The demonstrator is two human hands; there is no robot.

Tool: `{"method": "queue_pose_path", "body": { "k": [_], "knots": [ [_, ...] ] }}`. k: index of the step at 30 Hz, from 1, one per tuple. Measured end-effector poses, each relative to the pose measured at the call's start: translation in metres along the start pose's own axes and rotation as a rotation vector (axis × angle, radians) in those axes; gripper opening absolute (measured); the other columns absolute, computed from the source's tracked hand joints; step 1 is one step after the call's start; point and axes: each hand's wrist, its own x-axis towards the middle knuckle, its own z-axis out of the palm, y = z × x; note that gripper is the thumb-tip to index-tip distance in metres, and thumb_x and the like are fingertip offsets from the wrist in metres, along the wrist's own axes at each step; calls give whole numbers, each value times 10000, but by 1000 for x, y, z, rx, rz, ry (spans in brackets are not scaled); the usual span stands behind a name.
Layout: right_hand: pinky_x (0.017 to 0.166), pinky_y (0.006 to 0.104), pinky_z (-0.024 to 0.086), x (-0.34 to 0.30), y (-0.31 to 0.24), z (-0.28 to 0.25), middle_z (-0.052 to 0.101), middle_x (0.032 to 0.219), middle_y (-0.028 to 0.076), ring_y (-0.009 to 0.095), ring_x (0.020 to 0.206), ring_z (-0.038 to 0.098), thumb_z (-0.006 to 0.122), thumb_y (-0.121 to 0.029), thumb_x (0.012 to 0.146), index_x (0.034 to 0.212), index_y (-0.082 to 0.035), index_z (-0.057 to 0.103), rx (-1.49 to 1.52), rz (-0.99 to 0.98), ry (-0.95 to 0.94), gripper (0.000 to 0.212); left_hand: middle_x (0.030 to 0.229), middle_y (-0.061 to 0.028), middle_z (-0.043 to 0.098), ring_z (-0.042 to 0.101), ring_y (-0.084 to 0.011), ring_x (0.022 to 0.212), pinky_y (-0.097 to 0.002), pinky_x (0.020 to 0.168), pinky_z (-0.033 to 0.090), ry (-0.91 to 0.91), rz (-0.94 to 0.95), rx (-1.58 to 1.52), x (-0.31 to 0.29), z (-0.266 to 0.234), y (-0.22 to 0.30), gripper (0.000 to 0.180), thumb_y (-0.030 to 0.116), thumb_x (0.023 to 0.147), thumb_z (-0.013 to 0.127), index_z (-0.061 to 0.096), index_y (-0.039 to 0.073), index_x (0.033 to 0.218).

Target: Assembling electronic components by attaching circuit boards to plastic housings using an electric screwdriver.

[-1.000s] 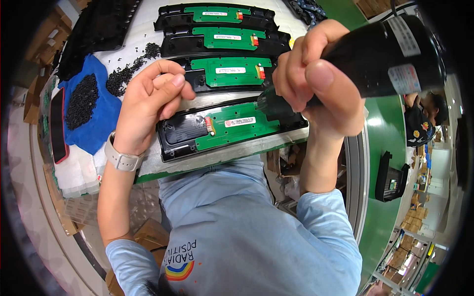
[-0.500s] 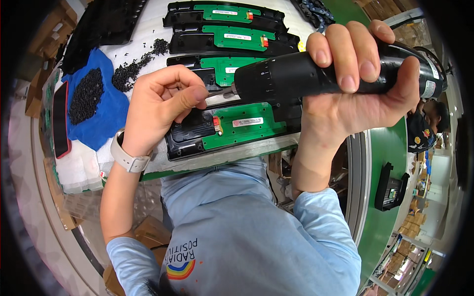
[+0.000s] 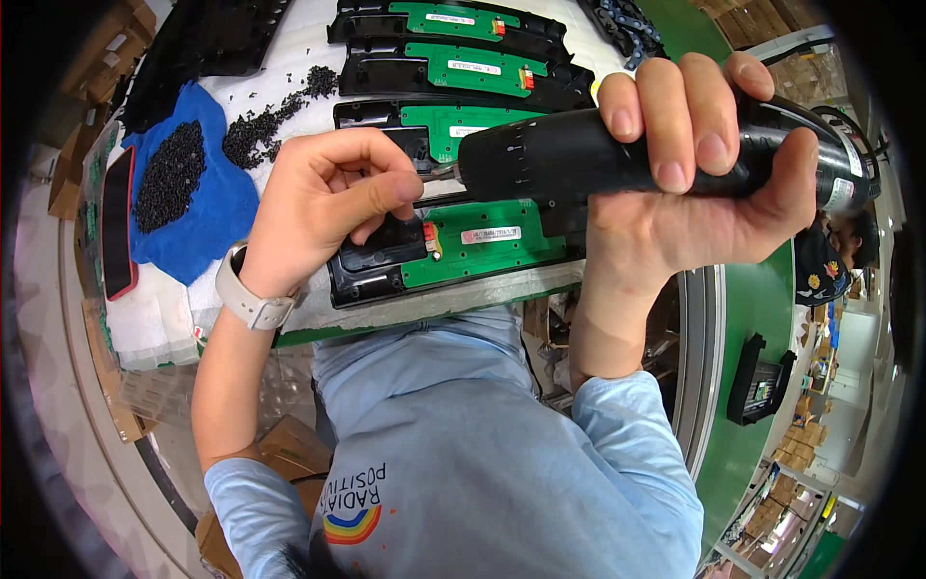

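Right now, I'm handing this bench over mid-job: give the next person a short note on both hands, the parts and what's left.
Right hand: grip closed around the black cylindrical electric screwdriver, held sideways, tip pointing left.
Left hand: fingers pinched at the driver's tip; whether a screw sits there is hidden.
Nearest black plastic housing with green circuit board lies under both hands; three more like it line up beyond.
Loose small black screws are piled on the blue cloth, far left.
Done: cannot tell which boards are fastened. Left: check each one.

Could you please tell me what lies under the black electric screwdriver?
Under the black electric screwdriver lie black plastic housings with green circuit boards. Their middle parts are covered by it and the right hand.
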Motion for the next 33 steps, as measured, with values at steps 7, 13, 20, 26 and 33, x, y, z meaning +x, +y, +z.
{"method": "queue_pose_path", "body": {
  "k": [7, 13, 20, 26, 33],
  "knots": [
    [687, 338, 394, -3, -25, 6, 502, 718, -4, 129, 581, 481, 563, -381, 879, 1112, -65, 505, -337, 196, -82, 397, 771, -48, 646, 485, -31, 582, -178, 516, 373, 5, 73, 51, 2, 1, -3, 143, 131, 908, 617, 638, -10, 891],
    [582, 288, 422, -21, -13, 11, 529, 716, -1, 111, 536, 504, 652, -350, 847, 1141, -82, 420, -608, 263, -69, 460, 949, -108, 651, 550, -71, 705, -205, 630, 423, 151, 20, -159, 5, -4, -10, 214, 142, 961, 477, 577, -34, 1031],
    [541, 287, 411, -23, -3, 24, 512, 658, 0, 120, 508, 504, 681, -309, 819, 1086, -71, 431, -863, 221, 58, 436, 1065, -183, 635, 657, -207, 962, -265, 828, 509, 135, 10, -231, 6, -6, -10, 217, 64, 963, 404, 532, -62, 1086],
    [500, 280, 392, -22, -3, 30, 506, 637, 4, 123, 491, 494, 693, -289, 802, 1030, -73, 439, -991, 296, 16, 404, 1094, -206, 627, 650, -245, 1032, -277, 881, 523, 143, -9, -208, 3, -6, -10, 226, 106, 991, 414, 522, -52, 1112],
    [493, 274, 381, -16, -2, 28, 510, 649, 5, 120, 503, 495, 690, -291, 817, 1056, -64, 441, -1059, 277, -81, 413, 1111, -197, 627, 641, -248, 1051, -278, 894, 516, 139, -42, -155, 4, -4, -6, 248, 124, 990, 444, 529, -53, 1143]
  ]
}}
